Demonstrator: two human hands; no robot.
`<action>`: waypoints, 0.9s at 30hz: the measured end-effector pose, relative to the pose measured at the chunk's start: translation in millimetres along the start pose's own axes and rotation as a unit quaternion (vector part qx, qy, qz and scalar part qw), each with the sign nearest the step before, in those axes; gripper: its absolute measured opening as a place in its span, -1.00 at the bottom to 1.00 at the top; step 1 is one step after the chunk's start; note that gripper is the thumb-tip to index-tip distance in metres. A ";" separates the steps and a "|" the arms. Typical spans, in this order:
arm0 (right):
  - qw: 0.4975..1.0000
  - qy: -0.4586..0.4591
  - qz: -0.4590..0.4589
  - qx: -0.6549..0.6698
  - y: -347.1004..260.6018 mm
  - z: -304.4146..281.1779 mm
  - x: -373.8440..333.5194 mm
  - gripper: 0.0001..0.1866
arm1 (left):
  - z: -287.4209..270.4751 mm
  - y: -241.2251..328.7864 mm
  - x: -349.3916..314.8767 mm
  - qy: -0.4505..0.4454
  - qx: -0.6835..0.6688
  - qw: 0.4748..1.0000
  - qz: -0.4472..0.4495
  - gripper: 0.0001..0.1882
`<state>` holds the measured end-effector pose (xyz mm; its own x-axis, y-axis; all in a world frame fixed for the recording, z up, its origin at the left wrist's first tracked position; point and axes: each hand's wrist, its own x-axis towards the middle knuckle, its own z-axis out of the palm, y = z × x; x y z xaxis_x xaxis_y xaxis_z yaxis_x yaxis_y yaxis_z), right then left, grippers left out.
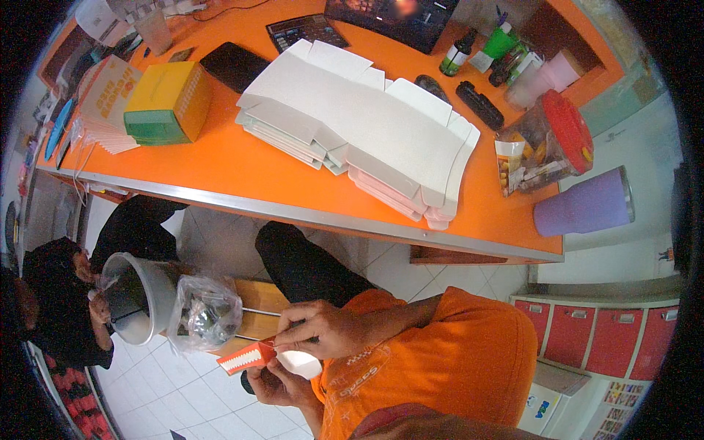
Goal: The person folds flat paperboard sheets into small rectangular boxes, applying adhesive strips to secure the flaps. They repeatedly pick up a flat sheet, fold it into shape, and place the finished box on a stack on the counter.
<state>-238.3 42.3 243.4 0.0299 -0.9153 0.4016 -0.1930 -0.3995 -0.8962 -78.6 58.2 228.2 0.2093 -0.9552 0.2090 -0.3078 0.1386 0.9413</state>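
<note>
A small red paper carton (248, 358) with a white toothed pattern is between my two hands, in front of my orange shirt. My right hand (315, 331) is above it, with its fingertips pinched at the carton's edge. Below, my left hand (277, 384) grips its lower side with thumb and fingers. A white rounded piece (299, 364) shows between the hands; I cannot tell whether it belongs to the carton. Left of the carton, a clear plastic bag (207, 314) with unclear contents lies on a wooden bench (260, 295).
A grey bin (150, 297) lies tipped beside another person in black (55, 293). On the orange table (242, 187) are a stack of white flat cartons (352, 110), a yellow-green box (169, 103), a red-lidded jar (546, 139) and a purple tumbler (583, 203). Red lockers (568, 334) stand at right.
</note>
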 end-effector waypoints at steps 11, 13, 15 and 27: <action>0.999 -0.012 -0.031 -0.041 -12.9 6.0 0.0 -0.85 | -12.0 -2.2 -0.4 -0.083 -0.017 0.996 -0.030 -0.63; 0.998 0.006 -0.047 -0.043 -12.5 8.3 0.7 -0.85 | -11.5 1.3 -0.1 -0.077 -0.013 0.996 -0.040 -0.62; 0.997 0.025 -0.062 -0.047 -13.2 9.9 2.1 -0.85 | -12.1 1.8 0.2 -0.074 -0.016 0.996 -0.047 -0.61; 0.997 0.004 -0.076 -0.008 -17.6 6.7 4.9 -0.82 | -26.7 -41.8 6.4 -0.071 -0.164 0.980 -0.094 -0.58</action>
<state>-228.2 44.6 259.9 0.0519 -0.8435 0.5347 -0.2017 -0.5332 -0.8216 -39.6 53.3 197.3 0.0962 -0.9953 0.0074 0.0426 0.0116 0.9990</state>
